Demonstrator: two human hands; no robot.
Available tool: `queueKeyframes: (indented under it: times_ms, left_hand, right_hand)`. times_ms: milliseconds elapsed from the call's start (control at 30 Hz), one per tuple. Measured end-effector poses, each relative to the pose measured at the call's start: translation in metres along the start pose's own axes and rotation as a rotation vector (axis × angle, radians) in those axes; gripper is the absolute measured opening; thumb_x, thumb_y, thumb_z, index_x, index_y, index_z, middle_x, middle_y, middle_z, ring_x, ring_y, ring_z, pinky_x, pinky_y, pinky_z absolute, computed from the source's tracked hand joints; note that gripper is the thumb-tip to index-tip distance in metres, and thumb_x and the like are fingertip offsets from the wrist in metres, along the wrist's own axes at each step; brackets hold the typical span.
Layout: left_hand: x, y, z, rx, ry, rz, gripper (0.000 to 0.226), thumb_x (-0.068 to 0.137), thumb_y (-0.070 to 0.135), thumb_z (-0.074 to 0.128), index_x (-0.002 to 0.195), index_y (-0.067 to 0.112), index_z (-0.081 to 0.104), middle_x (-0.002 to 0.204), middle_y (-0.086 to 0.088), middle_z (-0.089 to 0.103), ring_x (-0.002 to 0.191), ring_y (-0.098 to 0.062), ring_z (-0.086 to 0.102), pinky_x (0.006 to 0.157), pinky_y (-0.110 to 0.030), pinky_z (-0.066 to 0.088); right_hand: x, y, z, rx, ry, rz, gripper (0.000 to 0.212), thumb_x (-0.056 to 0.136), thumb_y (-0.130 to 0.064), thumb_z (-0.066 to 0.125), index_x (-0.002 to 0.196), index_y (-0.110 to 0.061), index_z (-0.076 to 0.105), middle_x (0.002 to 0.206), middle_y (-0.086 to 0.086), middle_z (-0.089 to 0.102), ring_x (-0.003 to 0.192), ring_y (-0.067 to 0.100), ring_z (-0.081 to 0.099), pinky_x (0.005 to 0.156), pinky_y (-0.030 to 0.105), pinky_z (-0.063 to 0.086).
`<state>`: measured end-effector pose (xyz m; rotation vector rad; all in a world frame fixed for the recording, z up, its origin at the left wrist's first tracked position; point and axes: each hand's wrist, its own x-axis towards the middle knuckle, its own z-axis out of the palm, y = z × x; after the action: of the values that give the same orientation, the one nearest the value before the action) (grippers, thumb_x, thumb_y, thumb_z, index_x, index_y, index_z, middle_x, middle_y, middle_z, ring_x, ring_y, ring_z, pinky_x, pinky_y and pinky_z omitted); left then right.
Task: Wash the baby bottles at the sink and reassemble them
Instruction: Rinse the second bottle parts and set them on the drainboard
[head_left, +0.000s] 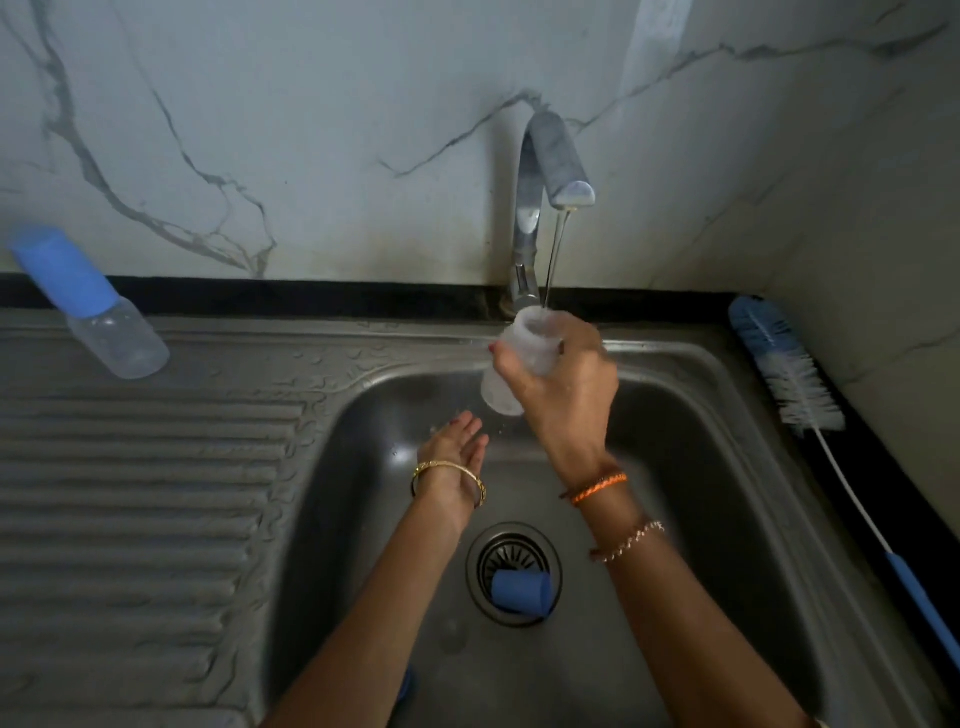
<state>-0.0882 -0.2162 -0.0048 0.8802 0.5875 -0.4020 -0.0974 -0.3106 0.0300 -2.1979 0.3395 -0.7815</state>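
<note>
My right hand (563, 387) grips a clear, capless baby bottle (522, 349) upright over the sink basin (691, 467). A thin stream of water from the tap (545, 171) runs into its open mouth. My left hand (460, 449) hovers lower in the basin with straight fingers, palm turned toward the bottle, holding nothing. A blue bottle cap (521, 591) lies on the drain. A second bottle (91, 301) with its blue cap on stands at the back left of the drainboard. A blue part (406, 683) peeks out under my left forearm.
A blue-and-white bottle brush (795, 379) with a long blue handle lies along the black counter edge right of the sink. The ridged steel drainboard (130, 493) spreads to the left. A marble wall rises behind the tap.
</note>
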Motion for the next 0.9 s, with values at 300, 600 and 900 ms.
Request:
queueKeyframes:
  times_ms: [300, 600, 900]
  left_hand:
    - [0.006, -0.001, -0.012, 0.002, 0.065, -0.100, 0.036, 0.098, 0.005, 0.036, 0.132, -0.006, 0.042, 0.138, -0.020, 0.045, 0.130, -0.028, 0.042, 0.108, -0.034, 0.035]
    - [0.024, -0.011, -0.007, -0.080, 0.032, -0.193, 0.039, 0.102, 0.013, 0.028, 0.136, -0.003, 0.038, 0.142, -0.017, 0.042, 0.132, -0.026, 0.040, 0.103, -0.035, 0.036]
    - [0.022, -0.010, 0.000, 0.001, -0.012, -0.137, 0.039, 0.099, 0.019, 0.038, 0.131, -0.002, 0.044, 0.130, -0.016, 0.053, 0.121, -0.027, 0.051, 0.092, -0.031, 0.042]
  right_hand:
    - [-0.001, 0.007, -0.001, -0.136, -0.214, 0.060, 0.048, 0.073, -0.038, 0.075, 0.109, -0.008, 0.061, 0.107, 0.011, 0.064, 0.093, 0.021, 0.061, 0.076, 0.032, 0.053]
    - [0.004, -0.001, -0.008, -0.100, -0.122, 0.048, 0.045, 0.075, -0.039, 0.073, 0.106, -0.010, 0.062, 0.105, 0.010, 0.064, 0.092, 0.022, 0.063, 0.075, 0.034, 0.054]
    - [0.004, 0.007, -0.012, -0.074, -0.009, -0.052, 0.047, 0.072, -0.041, 0.075, 0.106, -0.011, 0.063, 0.103, 0.010, 0.064, 0.089, 0.021, 0.062, 0.071, 0.034, 0.054]
